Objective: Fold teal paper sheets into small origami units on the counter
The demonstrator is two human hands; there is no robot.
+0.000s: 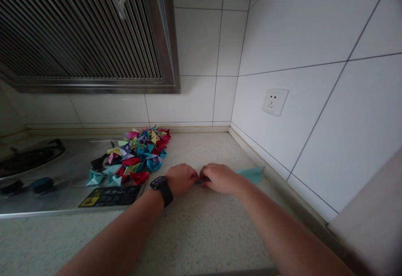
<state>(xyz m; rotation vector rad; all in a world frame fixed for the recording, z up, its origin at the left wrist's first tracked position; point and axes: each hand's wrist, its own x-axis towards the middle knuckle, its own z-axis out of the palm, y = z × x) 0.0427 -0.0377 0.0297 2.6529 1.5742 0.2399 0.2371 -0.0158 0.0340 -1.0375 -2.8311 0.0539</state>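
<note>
Tabletop (194, 234), mid-depth between front and back edges: black watch (161, 189) on left wrist, left hand (180, 178) and right hand (220, 176) close together, fingers of both pinched narrow on a small blue paper piece (198, 182), mostly hidden. Teal paper (253, 174) just past right wrist, near right edge. Folded-paper pile (138, 158) toward back edge, partly on cooktop (75, 154). Wall socket (275, 102) above right edge.

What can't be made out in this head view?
All head view:
- Small blue piece: mostly hidden by fingers of the left hand and right hand; shape and grip unclear.
- Teal paper: partly behind the right hand and wrist; full outline hidden.
- Smartwatch screen, stove label: too small and blurred to read.
- Gas burner: cut off by left edge.
</note>
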